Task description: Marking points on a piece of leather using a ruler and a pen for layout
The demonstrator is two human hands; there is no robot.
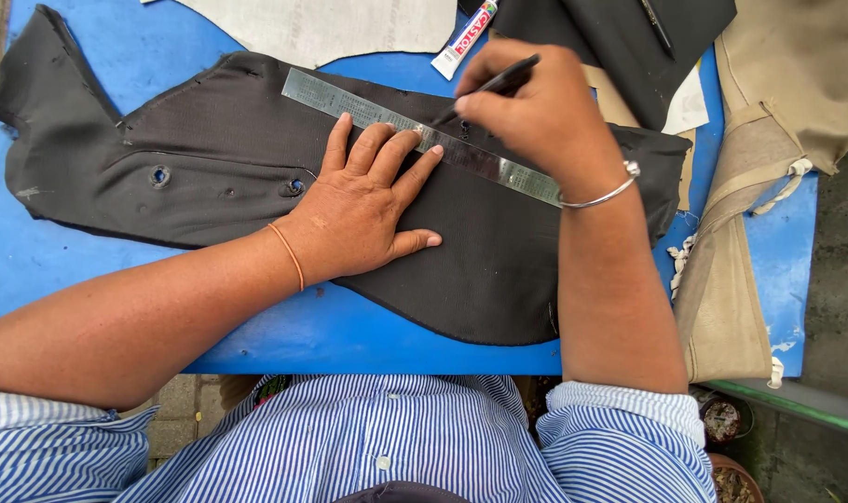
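**Ruler pinned, pen at its far edge**

Ruler (424, 140): slanted far-left to near-right across dark fabric (210, 158), blue worktop (88, 270). Left hand (363, 210): fingers spread flat, pressing its middle. Right hand (536, 116): fingers closed on pen (494, 86), tip at ruler's far edge.

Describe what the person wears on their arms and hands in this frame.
Both arms have blue-and-white striped shirt sleeves rolled up above the elbows. The left hand has a thin orange band at the wrist; the right hand has a silver metal bangle. No gloves or rings are visible.
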